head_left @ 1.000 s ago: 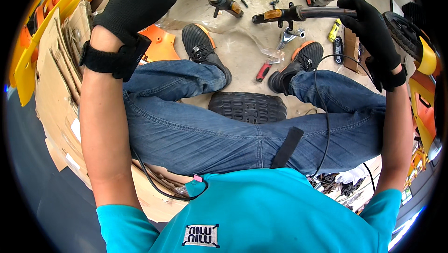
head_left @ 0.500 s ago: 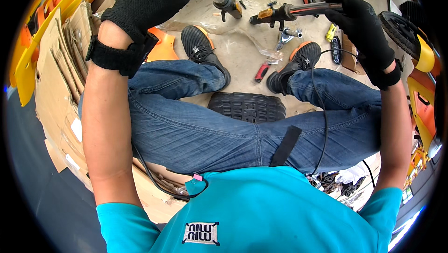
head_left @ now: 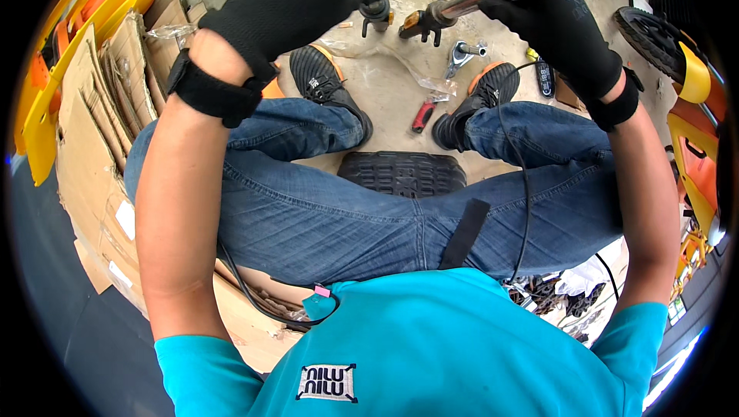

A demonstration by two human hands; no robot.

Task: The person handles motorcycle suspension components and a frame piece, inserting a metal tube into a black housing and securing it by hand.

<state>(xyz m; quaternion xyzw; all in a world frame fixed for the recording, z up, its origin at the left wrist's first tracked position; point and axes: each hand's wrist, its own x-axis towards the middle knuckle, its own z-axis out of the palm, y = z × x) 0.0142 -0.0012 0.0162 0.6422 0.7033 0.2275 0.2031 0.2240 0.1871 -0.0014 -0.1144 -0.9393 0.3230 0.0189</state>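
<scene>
My left hand (head_left: pixel 296 1), in a black glove, is closed at the top of the view. A short grey tube with a black end fitting (head_left: pixel 376 12) comes out just below its fingertips; the rest of the tube is hidden by the hand. My right hand (head_left: pixel 550 21), also gloved, pinches the upper end of a shiny metal tube (head_left: pixel 471 1) between thumb and fingers. This tube slants down to the left and ends in a dark fitting with small prongs and an amber reflector (head_left: pixel 412 23). The two fittings are close together but apart.
Between my shoes lie a ratchet wrench (head_left: pixel 460 55) and a red-handled tool (head_left: pixel 423 115). A black ribbed block (head_left: pixel 404 173) sits between my legs. Folded cardboard (head_left: pixel 92 125) is stacked at left, with yellow-orange parts (head_left: pixel 46 117) beyond. A black wheel (head_left: pixel 650 44) stands at right.
Both hands have moved inward, the left to the right and the right to the left. The right-hand tube has tilted, its held end rising, and its fitting has shifted slightly left.
</scene>
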